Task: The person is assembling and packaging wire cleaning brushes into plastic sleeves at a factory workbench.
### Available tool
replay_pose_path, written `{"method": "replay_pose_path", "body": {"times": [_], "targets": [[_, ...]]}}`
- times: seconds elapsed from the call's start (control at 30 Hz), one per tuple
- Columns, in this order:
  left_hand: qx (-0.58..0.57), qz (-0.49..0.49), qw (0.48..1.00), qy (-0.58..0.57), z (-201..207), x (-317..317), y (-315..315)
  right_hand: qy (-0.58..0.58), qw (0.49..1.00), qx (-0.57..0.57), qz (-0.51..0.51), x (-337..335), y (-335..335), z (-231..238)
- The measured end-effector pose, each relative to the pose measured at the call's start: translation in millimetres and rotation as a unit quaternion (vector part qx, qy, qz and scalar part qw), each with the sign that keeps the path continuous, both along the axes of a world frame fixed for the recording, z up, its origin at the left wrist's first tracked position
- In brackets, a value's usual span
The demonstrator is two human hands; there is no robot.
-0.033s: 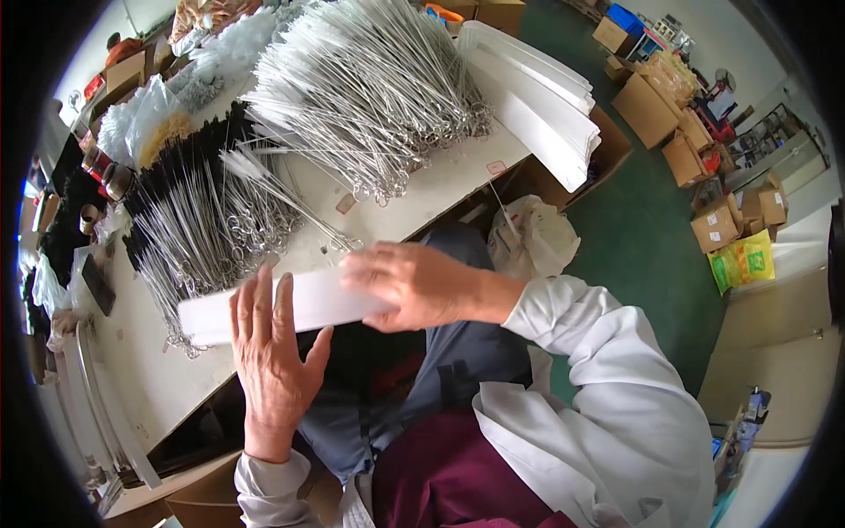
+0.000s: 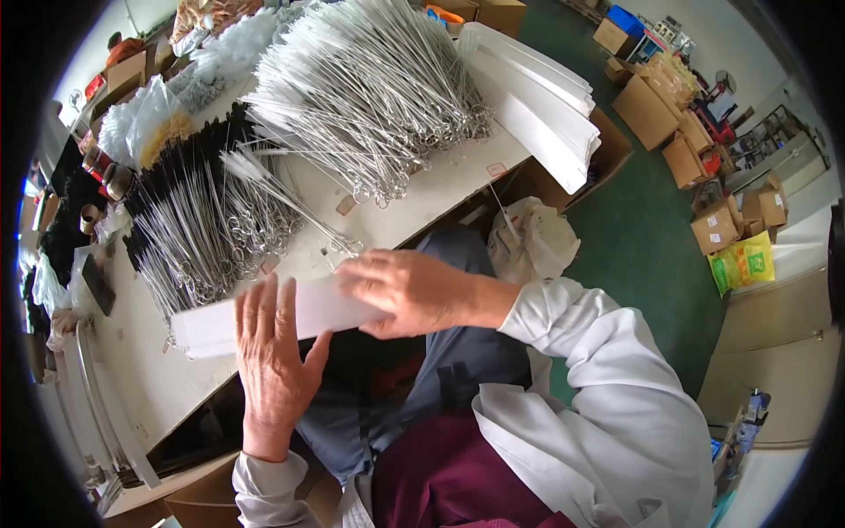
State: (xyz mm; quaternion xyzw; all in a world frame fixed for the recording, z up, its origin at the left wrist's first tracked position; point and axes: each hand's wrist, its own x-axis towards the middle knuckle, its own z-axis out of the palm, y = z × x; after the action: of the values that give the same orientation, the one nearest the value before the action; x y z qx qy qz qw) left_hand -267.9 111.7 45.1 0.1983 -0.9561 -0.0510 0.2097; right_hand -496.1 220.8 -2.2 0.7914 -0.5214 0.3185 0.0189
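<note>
Along a long white tabletop (image 2: pixel 158 387), most of the room is taken up by a huge heap of white-bristled brushes with thin silver wire handles (image 2: pixel 370 97), ring ends pointed roughly at the near edge. Just left of it, a smaller heap of black-bristled wire brushes (image 2: pixel 202 202) is laid out pretty much the same way. At the right end, a stack of long white flat sheets (image 2: pixel 537 97) is parked so it sticks out past the table, over an open brown cardboard carton (image 2: pixel 619 148); what's in there can't really be made out. Lower down, a crumpled off-white plastic bag (image 2: pixel 537 238) can be seen near the table edge, contents hidden too.

As for the grip, a long flat strip of white, slightly see-through material (image 2: pixel 314 304) is held at a slight tilt across both hands, by the near table edge, in front of the black heap. Its right end is covered by the right hand (image 2: pixel 422 290), fingers bent over it; that part's blurred, so whether it's clamped or just touched can't be told. Further left, the strip is crossed by the left hand (image 2: pixel 277 361), fingers straight over its face, thumb spread well apart. The left end is left poking out beyond those fingers.
</note>
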Motion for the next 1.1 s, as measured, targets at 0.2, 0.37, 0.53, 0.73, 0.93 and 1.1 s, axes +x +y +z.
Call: {"method": "replay_pose_path", "body": {"times": [0.2,0.37,0.53,0.73,0.93,1.1], "targets": [[0.042,-0.048,0.995,-0.074,-8.4,14.7,0.0,0.006,0.998,0.008,0.062,19.8,-12.3,-12.3],[0.112,-0.012,0.988,-0.111,-9.2,18.5,-9.0,0.013,0.995,0.050,0.083,31.2,-26.3,-22.6],[0.039,0.039,0.994,-0.095,-29.7,26.2,-24.0,-0.019,0.996,-0.039,-0.076,31.7,-23.1,-8.0],[-0.007,0.032,0.998,-0.058,-52.7,35.0,-26.4,-0.096,0.979,0.048,-0.174,49.6,-11.1,-33.4],[-0.049,0.014,0.997,-0.051,-67.7,44.5,-24.5,-0.296,0.928,0.158,-0.164,80.3,-11.4,-44.2],[-0.020,0.017,0.998,-0.059,-74.9,50.4,-22.7,-0.405,0.879,0.203,-0.152,76.3,-16.7,-52.6]]}}
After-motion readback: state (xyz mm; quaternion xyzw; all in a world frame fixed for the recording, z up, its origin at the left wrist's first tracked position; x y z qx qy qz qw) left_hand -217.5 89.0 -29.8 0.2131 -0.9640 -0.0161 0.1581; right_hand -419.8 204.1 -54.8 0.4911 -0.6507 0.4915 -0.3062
